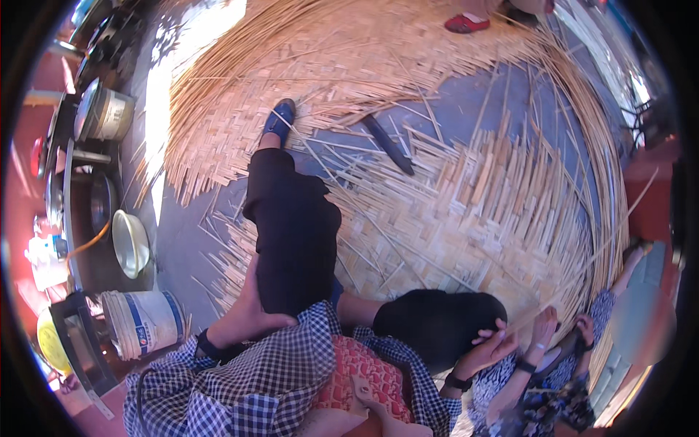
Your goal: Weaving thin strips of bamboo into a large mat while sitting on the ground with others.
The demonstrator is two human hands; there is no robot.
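My left hand [247,309] lies against my bent left leg in black trousers, thumb spread over the cloth and the other fingers partly hidden along the leg. It holds nothing that shows. At my right knee, my right hand [494,351] has its fingers bent around the near end of a thin, pale bamboo strip [542,309], which slants up to the right. Before me spreads a woven bamboo mat [444,240] with loose strip ends sticking out along its far and right sides. Just right of my hand are another person's hands [542,328].
A second woven section [328,58] lies farther off, under my blue shoe [280,120]. A long dark flat piece [388,146] rests between the sections. At left stand a white bucket [149,320] and a pale basin [131,244]. Another person's red shoe [466,25] is at the far edge.
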